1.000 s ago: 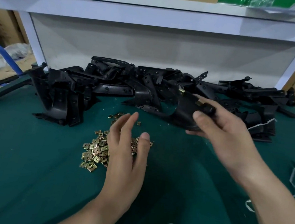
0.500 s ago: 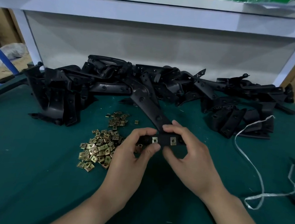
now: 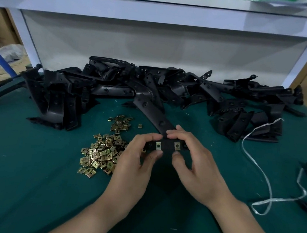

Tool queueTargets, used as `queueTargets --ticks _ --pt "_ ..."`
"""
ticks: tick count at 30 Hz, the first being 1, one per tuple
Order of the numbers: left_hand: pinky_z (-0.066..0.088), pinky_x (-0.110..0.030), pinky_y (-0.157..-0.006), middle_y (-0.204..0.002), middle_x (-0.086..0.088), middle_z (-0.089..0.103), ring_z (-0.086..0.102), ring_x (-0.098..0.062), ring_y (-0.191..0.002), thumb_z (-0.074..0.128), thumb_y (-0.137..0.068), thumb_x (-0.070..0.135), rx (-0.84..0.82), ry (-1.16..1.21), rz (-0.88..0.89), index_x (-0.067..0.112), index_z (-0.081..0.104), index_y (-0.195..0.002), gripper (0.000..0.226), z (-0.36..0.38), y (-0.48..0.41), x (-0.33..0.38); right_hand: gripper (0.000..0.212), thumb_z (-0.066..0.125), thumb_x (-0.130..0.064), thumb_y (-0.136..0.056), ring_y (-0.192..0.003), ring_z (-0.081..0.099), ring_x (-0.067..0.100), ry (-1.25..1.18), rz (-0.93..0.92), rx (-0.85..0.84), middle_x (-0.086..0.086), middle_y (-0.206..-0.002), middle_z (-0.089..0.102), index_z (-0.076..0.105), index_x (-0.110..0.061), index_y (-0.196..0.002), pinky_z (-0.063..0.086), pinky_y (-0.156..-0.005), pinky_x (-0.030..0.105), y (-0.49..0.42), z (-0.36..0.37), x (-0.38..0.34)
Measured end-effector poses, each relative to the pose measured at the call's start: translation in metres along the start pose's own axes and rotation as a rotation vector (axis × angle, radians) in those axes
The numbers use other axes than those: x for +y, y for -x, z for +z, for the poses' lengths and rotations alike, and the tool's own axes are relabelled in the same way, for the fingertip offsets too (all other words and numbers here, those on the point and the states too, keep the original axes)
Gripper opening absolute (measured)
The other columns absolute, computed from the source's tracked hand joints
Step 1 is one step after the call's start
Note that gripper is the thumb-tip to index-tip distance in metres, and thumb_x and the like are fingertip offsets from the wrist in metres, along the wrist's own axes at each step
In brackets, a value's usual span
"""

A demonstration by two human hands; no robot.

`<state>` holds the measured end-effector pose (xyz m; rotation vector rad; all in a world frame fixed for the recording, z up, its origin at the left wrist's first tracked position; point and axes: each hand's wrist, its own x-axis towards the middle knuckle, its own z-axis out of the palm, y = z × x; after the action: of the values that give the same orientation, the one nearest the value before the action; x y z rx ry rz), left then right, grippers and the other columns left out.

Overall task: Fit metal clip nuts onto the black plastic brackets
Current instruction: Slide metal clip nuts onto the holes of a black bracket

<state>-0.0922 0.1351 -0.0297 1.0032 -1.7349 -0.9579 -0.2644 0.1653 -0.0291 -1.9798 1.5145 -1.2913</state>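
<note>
Two bare forearms reach in from the near edge over the green table (image 3: 24, 187). The left hand (image 3: 133, 164) pinches the near end of a black plastic bracket (image 3: 154, 114) between thumb and forefinger. The right hand (image 3: 198, 170) pinches the same end just beside it, thumb below and fingers on top. Two brass-coloured nuts sit on that end: the left clip nut (image 3: 158, 146) by the left thumb, the right clip nut (image 3: 177, 146) by the right thumb. The bracket's long arm slants away toward the far left. Left of the hands a pile of loose clip nuts (image 3: 99, 154) lies on the table. To the right a white strap (image 3: 268, 180) snakes across the cloth. Farther back, a heap of black brackets (image 3: 218, 97) stretches along the white back panel (image 3: 157, 49), under a white shelf (image 3: 161, 11).
</note>
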Motion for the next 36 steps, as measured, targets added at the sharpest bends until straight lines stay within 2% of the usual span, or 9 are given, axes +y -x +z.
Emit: queueTargets --ticks 10,12,15,17,19,22,26,31,36 --pt "0.044 -0.013 -0.073 -0.104 0.006 0.065 0.061 0.001 -0.083 0.059 -0.098 0.013 0.035 -0.050 0.026 0.044 0.055 -0.114 0.035 0.001 -0.001 -0.006 0.033 0.042 -0.031 -0.103 -0.147 0.022 -0.003 0.061 -0.039 -0.056 -0.022 -0.145 0.045 0.046 -0.030 -0.136 0.023 -0.112 0.011 0.002 0.002 0.004" --pt "0.046 -0.018 -0.078 -0.107 0.009 0.064 0.060 -0.001 -0.089 0.059 -0.099 0.014 0.042 -0.066 0.048 0.047 0.054 -0.114 0.036 0.001 0.000 -0.007 0.032 0.041 -0.031 -0.105 -0.147 0.022 -0.003 0.066 -0.050 -0.064 -0.022 -0.146 0.044 0.044 -0.030 -0.137 0.022 -0.112 0.011 0.003 0.003 0.004" --pt "0.052 -0.036 -0.090 -0.111 0.022 0.059 0.057 -0.006 -0.104 0.059 -0.099 0.020 0.029 -0.095 0.081 0.054 0.050 -0.112 0.038 -0.001 0.001 -0.005 0.031 0.040 -0.030 -0.107 -0.146 0.024 -0.003 0.079 -0.056 -0.058 -0.020 -0.146 0.043 0.044 -0.028 -0.138 0.023 -0.112 0.011 0.006 0.003 0.002" --pt "0.054 -0.040 -0.090 -0.113 0.031 0.054 0.055 -0.004 -0.109 0.058 -0.099 0.025 0.024 -0.117 0.110 0.060 0.047 -0.112 0.039 -0.002 0.004 -0.001 0.031 0.039 -0.031 -0.107 -0.144 0.027 -0.004 0.093 -0.041 -0.049 -0.018 -0.145 0.042 0.043 -0.028 -0.138 0.025 -0.110 0.009 0.009 0.003 -0.001" --pt "0.053 -0.035 -0.090 -0.113 0.037 0.049 0.052 -0.001 -0.110 0.059 -0.099 0.028 0.032 -0.152 0.155 0.065 0.044 -0.112 0.042 -0.002 0.009 0.004 0.032 0.039 -0.030 -0.107 -0.139 0.033 -0.006 0.102 -0.022 -0.032 -0.019 -0.143 0.042 0.042 -0.028 -0.138 0.026 -0.106 0.006 0.013 0.002 -0.006" --pt "0.044 -0.017 -0.089 -0.114 0.037 0.051 0.051 0.001 -0.112 0.059 -0.097 0.031 0.032 -0.174 0.186 0.070 0.042 -0.111 0.045 -0.003 0.021 0.014 0.030 0.041 -0.027 -0.106 -0.130 0.043 -0.002 0.094 -0.003 0.015 -0.019 -0.137 0.044 0.044 -0.027 -0.136 0.032 -0.102 0.008 0.027 0.000 -0.018" --pt "0.045 -0.017 -0.088 -0.113 0.028 0.060 0.057 0.000 -0.109 0.063 -0.096 0.026 0.003 -0.095 0.175 0.060 0.051 -0.114 0.040 0.004 0.047 0.026 0.032 0.041 -0.033 -0.101 -0.125 0.046 0.005 0.104 0.017 0.119 -0.018 -0.128 0.048 0.048 -0.029 -0.131 0.036 -0.101 0.014 0.059 -0.004 -0.037" --pt "0.043 -0.010 -0.085 -0.110 0.022 0.062 0.056 0.005 -0.108 0.062 -0.096 0.021 -0.069 -0.044 0.185 0.053 0.055 -0.111 0.035 0.036 0.081 0.053 0.032 0.036 -0.037 -0.101 -0.105 0.055 0.008 0.192 0.092 0.411 -0.013 -0.108 0.059 0.063 -0.022 -0.109 0.044 -0.096 0.036 0.101 -0.029 -0.065" --pt "0.041 -0.004 -0.078 -0.106 0.017 0.064 0.059 0.007 -0.095 0.064 -0.096 0.015 -0.188 0.049 0.262 0.047 0.056 -0.106 0.034 0.087 0.110 0.100 0.050 0.027 -0.036 -0.099 -0.096 0.055 0.013 0.394 0.259 0.698 -0.012 -0.093 0.064 0.074 -0.025 -0.086 0.034 -0.100 0.036 0.148 -0.088 -0.097"
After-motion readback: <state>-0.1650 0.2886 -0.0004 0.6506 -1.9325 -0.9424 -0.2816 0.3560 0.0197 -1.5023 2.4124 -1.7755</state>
